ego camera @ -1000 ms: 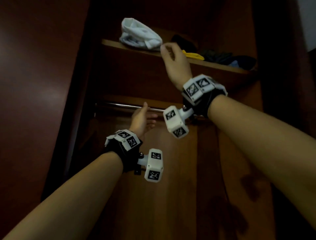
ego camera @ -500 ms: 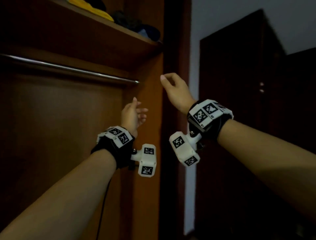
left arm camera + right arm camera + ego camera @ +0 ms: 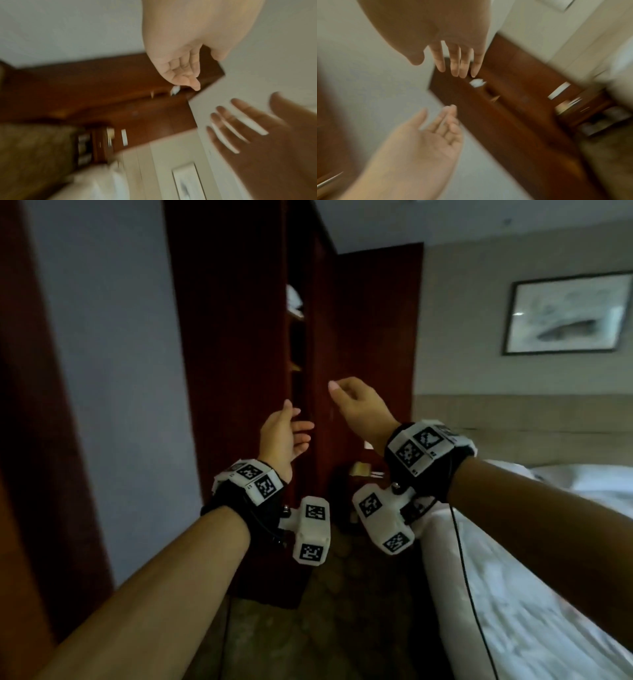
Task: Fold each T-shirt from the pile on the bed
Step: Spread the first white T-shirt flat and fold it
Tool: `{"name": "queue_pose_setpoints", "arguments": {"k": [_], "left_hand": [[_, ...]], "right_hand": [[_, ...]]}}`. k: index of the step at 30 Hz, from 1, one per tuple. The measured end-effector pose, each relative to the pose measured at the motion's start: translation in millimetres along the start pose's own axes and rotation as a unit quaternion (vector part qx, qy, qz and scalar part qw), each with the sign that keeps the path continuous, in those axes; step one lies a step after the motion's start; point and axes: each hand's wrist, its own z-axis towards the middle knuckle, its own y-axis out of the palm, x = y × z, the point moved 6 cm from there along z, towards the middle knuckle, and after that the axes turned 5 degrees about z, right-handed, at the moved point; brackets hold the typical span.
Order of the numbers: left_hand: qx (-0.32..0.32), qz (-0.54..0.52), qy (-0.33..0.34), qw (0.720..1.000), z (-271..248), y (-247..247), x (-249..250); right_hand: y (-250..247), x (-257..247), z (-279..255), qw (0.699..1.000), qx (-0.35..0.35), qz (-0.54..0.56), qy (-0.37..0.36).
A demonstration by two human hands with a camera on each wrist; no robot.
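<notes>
1. Ahead of the head camera, the view has swung from the dark wooden wardrobe (image 3: 239, 337) toward the white-sheeted bed (image 3: 513, 594); no T-shirt pile shows yet.
2. From the left wrist, the left hand (image 3: 180, 67) is empty, fingers loosely curled.
3. From the right wrist, the right hand (image 3: 453, 54) hangs empty, fingers straight, close together; fetching another shirt likely follows.

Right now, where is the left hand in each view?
Head: left hand just left of centre, palm open, holding nothing.
Left wrist: at top centre, fingers loosely curled.
Right wrist: at lower left, palm up.
Shared landmark: the dark wooden wardrobe behind it, with a white bundle on its shelf.
</notes>
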Motion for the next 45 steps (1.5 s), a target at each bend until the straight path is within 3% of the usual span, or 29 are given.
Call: {"name": "queue_pose_setpoints", "arguments": {"k": [6, 11, 19, 24, 37, 45], "left_hand": [[-0.111, -0.026, -0.029, 0.993, 42.8, 151.1, -63.0], [-0.182, -0.038, -0.04, 0.982, 87.1, 254.9, -97.4], [-0.278, -0.044, -0.097, 0.955, 95.5, 401.8, -177.4], [-0.304, -0.024, -0.133, 0.943, 93.0, 474.8, -217.5], [-0.288, 0.001, -0.154, 0.945, 66.1, 677.7, -280.7], [-0.332, 0.017, -0.185, 0.925, 31.0, 761.5, -318.8]], "right_hand": [[-126.2, 115.2, 24.7, 0.988, 0.087, -0.081, 0.097], [-224.1, 182.9, 49.4, 0.966, 0.161, -0.12, 0.162], [-338.3, 273.9, 17.8, 0.92, 0.256, -0.07, 0.289], [-405.5, 317.2, 4.5, 0.897, 0.292, -0.044, 0.328], [-586.2, 428.6, 2.4, 0.88, 0.307, 0.013, 0.362], [-682.7, 471.0, -50.0, 0.828, 0.39, 0.014, 0.403]]}}
